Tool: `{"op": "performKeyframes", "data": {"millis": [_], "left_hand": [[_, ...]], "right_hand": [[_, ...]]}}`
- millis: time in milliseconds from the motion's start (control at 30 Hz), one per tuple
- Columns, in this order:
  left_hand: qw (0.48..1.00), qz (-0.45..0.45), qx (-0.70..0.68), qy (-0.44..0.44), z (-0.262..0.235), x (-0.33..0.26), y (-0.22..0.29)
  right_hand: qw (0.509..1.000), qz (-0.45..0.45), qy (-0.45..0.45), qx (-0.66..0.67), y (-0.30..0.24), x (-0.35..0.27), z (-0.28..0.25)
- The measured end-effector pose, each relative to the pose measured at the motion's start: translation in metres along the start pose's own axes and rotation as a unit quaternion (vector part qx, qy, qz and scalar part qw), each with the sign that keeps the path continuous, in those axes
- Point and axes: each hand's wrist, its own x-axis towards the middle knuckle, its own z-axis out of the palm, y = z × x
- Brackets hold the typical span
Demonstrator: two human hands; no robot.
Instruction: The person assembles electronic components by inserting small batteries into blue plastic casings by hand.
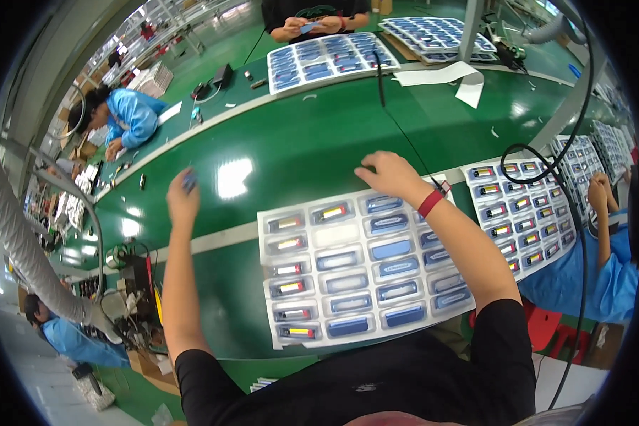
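My left hand [182, 202] is raised over the green bench, left of a white plastic tray [261, 245]. Its fingers close on a small dark blue object [189, 181], blurred, its kind unclear. My right hand [390, 174], a red band [430, 203] at its wrist, hovers over the tray's far edge. Thumb and fingers there are apart, with nothing visible between them. Several blue-and-white pieces fill the tray's middle and right pockets. Pieces with red and yellow parts [296, 331] lie mostly in its left column. One pocket [337, 235] near the far left holds no piece. My right forearm hides some pockets.
A green conveyor belt [291, 149] runs beyond the tray. A second filled tray [525, 213] lies to the right, with a black cable [562, 177] hanging over it. Co-workers sit on both sides; another person's hands [312, 27] work behind a far tray [326, 62].
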Motion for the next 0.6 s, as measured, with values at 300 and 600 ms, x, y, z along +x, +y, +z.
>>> {"op": "performKeyframes", "data": {"millis": [300,600], "left_hand": [[0.828,-0.072,-0.508,-0.227,0.037,-0.062,0.241],[0.665,-0.265,-0.630,-0.301,0.044,-0.084,0.255]], "right_hand": [[0.904,-0.208,0.087,0.363,-0.125,-0.009,0.008],[0.869,0.004,0.013,0.494,-0.085,-0.028,0.000]]}}
